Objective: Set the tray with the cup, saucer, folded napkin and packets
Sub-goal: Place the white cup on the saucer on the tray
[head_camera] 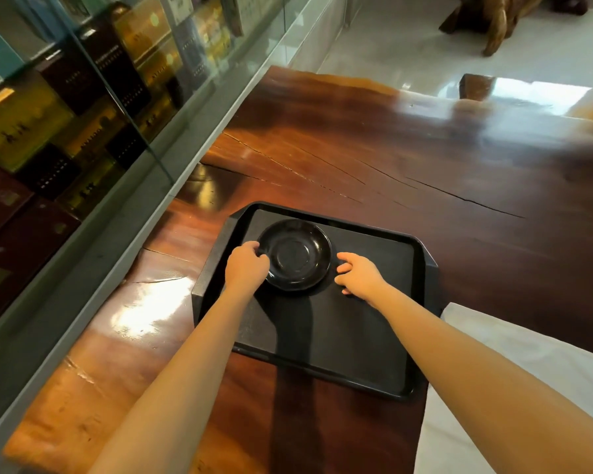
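A black rectangular tray [367, 354] lies on the dark wooden table. A glossy black saucer [297, 254] sits flat in the tray's far left part. My left hand [247, 266] grips the saucer's left rim with curled fingers. My right hand [356, 273] rests on the tray floor just right of the saucer, fingers spread and pointing at its rim, touching it lightly or just short of it. No cup, napkin or packets are in sight.
The polished wooden table [391, 159] stretches far ahead, with long cracks in its surface. A glass display case [83, 107] full of boxes runs along the left side. A white cloth [528, 388] lies at the table's near right edge.
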Available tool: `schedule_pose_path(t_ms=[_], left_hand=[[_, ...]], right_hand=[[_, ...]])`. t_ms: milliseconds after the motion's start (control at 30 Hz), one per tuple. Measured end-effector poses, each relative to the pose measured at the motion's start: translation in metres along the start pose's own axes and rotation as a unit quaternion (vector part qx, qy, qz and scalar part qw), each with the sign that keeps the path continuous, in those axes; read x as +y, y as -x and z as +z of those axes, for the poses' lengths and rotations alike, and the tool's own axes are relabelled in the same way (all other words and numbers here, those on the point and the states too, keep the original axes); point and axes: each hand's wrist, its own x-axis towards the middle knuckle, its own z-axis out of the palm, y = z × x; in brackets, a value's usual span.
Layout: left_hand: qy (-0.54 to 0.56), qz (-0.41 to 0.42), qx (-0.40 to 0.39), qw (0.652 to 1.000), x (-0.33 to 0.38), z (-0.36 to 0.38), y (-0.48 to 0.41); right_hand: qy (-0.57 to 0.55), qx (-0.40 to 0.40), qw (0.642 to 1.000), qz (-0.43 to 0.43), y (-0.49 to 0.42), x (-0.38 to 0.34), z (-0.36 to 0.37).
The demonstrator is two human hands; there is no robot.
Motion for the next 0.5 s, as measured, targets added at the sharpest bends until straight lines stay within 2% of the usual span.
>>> schedule_pose_path(t_ms=[133,267,333,500], left_hand=[[-0.070,0.050,-0.014,0.996,0.015,0.001,0.023],[-0.159,0.081,-0.138,0.974,0.030,0.007,0.053],[-0.188,0.098,-0.181,0.960,0.036,0.011,0.067],[-0.218,0.150,-0.222,0.938,0.062,0.029,0.111]], right_hand=[[0.137,0.023,0.990,-0.016,0.017,0.006,-0.014],[0.228,0.003,0.973,-0.029,0.040,0.014,-0.031],[0.261,-0.006,0.965,-0.037,0.055,0.021,-0.042],[0.299,-0.008,0.953,-0.040,0.098,0.051,-0.076]])
